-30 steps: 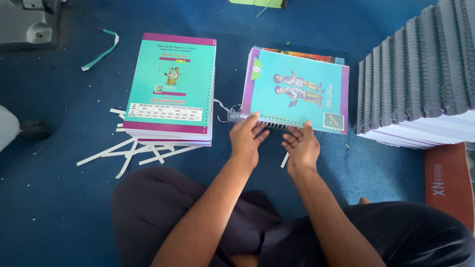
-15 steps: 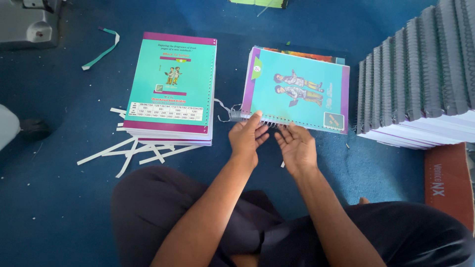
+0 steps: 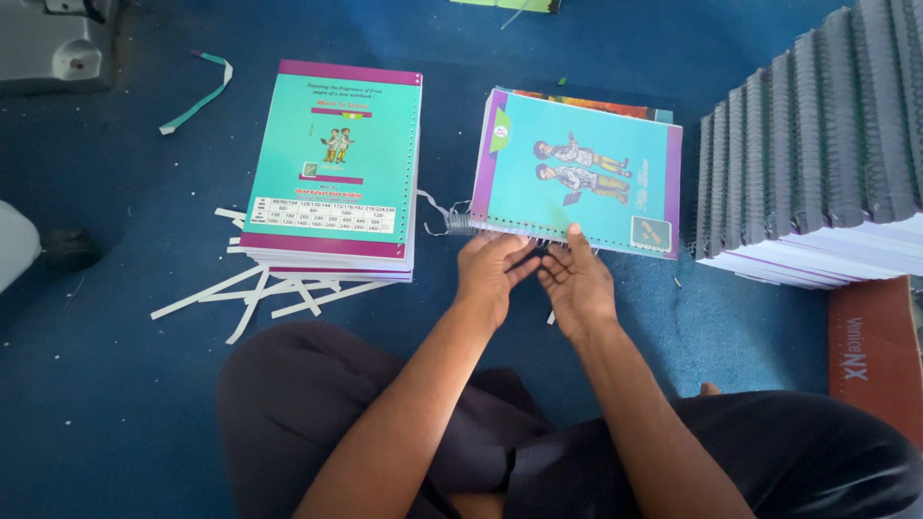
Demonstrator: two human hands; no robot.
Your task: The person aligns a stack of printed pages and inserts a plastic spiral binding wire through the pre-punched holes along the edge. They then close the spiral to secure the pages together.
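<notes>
A teal notebook with a purple border [image 3: 586, 178] lies on the blue floor in front of me, its punched near edge facing me. A grey spiral wire [image 3: 460, 223] sticks out at the left end of that edge. My left hand [image 3: 492, 274] pinches at the wire along the near edge. My right hand [image 3: 575, 281] touches the same edge just right of it, fingers on the holes. Another stack of teal notebooks [image 3: 332, 168] sits to the left.
A tall row of bound notebooks with grey spirals [image 3: 817, 144] stands at the right. White paper strips [image 3: 255, 288] lie under the left stack. A grey machine [image 3: 53, 43] is at the top left, and a red box [image 3: 870, 356] at the right.
Both hands have drawn closer together at the notebook's near edge; my right hand shifted left toward my left hand. The notebook has not moved.
</notes>
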